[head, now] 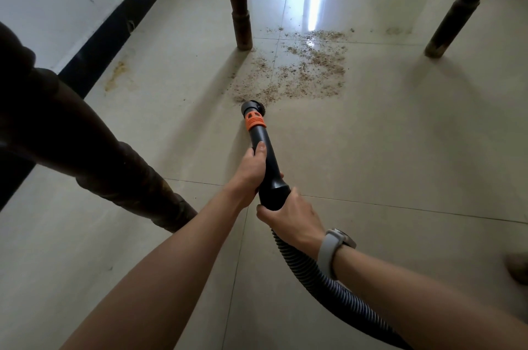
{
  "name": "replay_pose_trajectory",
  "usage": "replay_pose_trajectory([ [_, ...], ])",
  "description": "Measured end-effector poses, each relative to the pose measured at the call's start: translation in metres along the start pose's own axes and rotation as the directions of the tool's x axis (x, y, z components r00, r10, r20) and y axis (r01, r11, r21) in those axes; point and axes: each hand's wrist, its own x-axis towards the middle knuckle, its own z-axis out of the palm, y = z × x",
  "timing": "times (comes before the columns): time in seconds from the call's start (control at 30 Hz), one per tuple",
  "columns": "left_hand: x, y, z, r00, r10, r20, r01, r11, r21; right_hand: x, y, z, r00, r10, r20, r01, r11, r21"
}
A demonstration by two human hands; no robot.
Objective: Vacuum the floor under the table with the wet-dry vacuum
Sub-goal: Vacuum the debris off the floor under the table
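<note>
Both hands on the vacuum wand [261, 149]. Left hand [251, 169] wraps the black tube mid-length from the 9 o'clock side, thumb laid up along it. Right hand [288, 218] clamps the flared rear end of the wand, right where the ribbed hose [303, 261] joins. So both grips are clenched on the wand, left ahead of right, nearly touching.

Wand long axis runs about 5 to 11 o'clock in frame, tilted down, nozzle away from the person. Orange collar [255, 120] sits just behind the round nozzle [253, 107], which is on or just above the floor [400, 149]; can't tell contact.

Nozzle mouth sits at the 7 o'clock edge of the sawdust patch [297, 72], which spreads toward 1 o'clock between two far table legs: one [238, 1] at 12, the other [463, 6] at 2. Near leg [100, 161] crosses at 9 o'clock.

Hose trails off to 5 o'clock under the right forearm. Pale watch [334, 246] on the right wrist.
</note>
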Motion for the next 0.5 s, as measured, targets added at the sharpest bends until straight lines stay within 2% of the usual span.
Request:
replay_pose_trajectory([
  [0.13, 0.004, 0.004, 0.004, 1.000, -0.013, 0.025, 0.012, 0.999, 0.038, 0.008, 0.002, -0.001, 0.999, -0.012, 0.029, 0.010, 0.998, 0.060],
  [0.27, 0.009, 0.004, 0.008, 0.999, 0.018, -0.039, -0.014, 0.994, 0.107, 0.019, 0.003, -0.003, 0.996, -0.060, 0.072, 0.053, 0.994, 0.098],
  [0.5, 0.019, 0.005, -0.016, 0.989, 0.056, -0.138, -0.042, 0.993, 0.108, 0.029, -0.016, 0.010, 0.986, -0.113, 0.120, 0.097, 0.986, 0.132],
])
